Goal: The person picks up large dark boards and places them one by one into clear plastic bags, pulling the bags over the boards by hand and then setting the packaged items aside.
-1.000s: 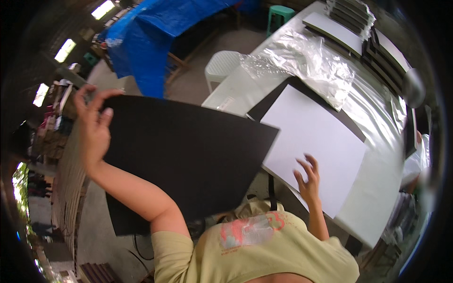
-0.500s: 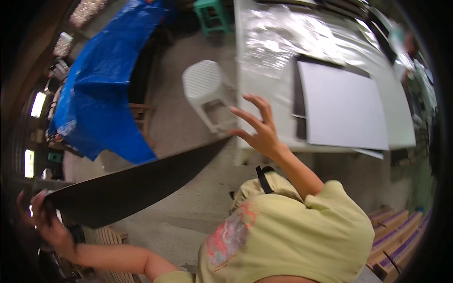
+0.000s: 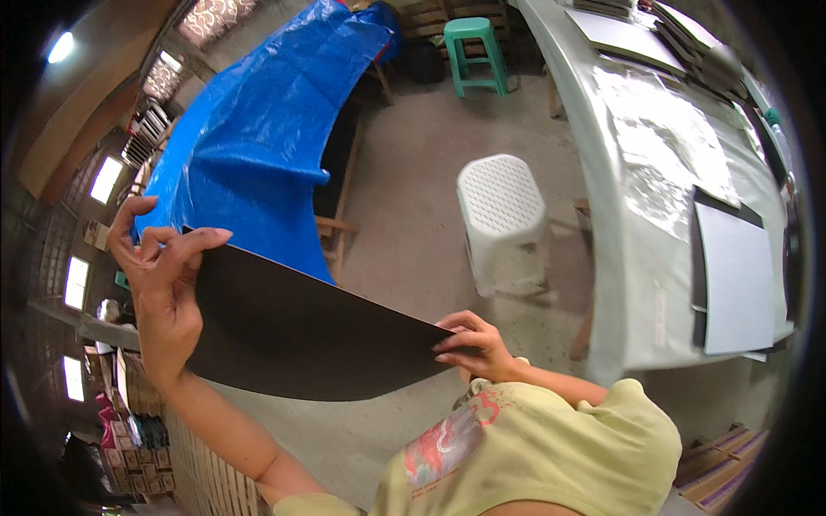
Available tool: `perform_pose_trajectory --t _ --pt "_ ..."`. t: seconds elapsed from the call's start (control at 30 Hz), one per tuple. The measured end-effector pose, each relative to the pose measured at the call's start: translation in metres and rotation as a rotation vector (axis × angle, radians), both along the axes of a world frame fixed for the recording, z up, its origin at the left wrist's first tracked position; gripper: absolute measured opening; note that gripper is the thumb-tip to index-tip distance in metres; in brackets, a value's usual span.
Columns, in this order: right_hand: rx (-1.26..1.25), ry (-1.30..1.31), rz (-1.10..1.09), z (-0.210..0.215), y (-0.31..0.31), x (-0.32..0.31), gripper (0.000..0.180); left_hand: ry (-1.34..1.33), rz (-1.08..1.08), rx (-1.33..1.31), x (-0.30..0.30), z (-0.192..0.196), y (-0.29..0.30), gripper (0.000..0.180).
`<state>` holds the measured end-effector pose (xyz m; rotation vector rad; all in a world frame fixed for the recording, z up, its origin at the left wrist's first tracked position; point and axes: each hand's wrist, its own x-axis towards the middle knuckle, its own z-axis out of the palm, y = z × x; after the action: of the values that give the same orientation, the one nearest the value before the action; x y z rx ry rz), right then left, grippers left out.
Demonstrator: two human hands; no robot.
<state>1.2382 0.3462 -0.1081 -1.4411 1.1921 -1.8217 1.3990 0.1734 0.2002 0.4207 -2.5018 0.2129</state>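
Note:
A large black board [image 3: 301,331] stretches between my two hands, away from the table. My left hand [image 3: 159,275] grips its left corner, raised, with fingers curled over the top edge. At the board's right corner my right hand [image 3: 473,344] pinches the edge, close to my chest. The board's dark face is turned toward me and slopes down to the right.
A long table [image 3: 619,258] covered in clear plastic runs along the right, bearing a white sheet [image 3: 740,275] on a black board. A white plastic stool [image 3: 503,215] stands beside it, a green stool [image 3: 473,43] farther off. A blue tarp [image 3: 258,146] covers something on the left.
I have turned away from the table toward the left. My right hand, free before, has taken the board's right corner. The board has swung up from edge-on to show its face.

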Motion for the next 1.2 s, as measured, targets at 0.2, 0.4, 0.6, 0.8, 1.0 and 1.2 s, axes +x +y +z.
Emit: perform_pose_trajectory --t 0.2,0.4,0.6,0.8,1.0,1.2 --pt "-0.119 -0.149 -0.274 0.000 -0.130 -0.059 0.028 0.052 -0.226 0.066 -0.091 0.017 -0.135 0.054" --pt "0.037 -0.220 -0.516 0.012 -0.218 -0.130 0.029 0.061 -0.490 0.085 -0.214 0.022 -0.269 0.041" --pt "0.191 0.112 -0.804 -0.007 -0.311 -0.197 0.033 0.027 -0.792 0.205 -0.382 -0.034 -0.385 0.036" --pt "0.271 0.688 -1.326 -0.017 -0.417 -0.280 0.023 0.038 -1.139 0.100 -0.531 -0.044 -0.474 0.046" --pt "0.109 0.559 -1.567 0.005 -0.511 -0.384 0.022 0.180 -1.270 0.187 -0.692 -0.022 -0.539 0.034" --pt "0.186 0.365 -1.987 0.046 -0.496 -0.555 0.009 0.500 -1.166 0.449 -0.840 -0.063 -0.564 0.044"
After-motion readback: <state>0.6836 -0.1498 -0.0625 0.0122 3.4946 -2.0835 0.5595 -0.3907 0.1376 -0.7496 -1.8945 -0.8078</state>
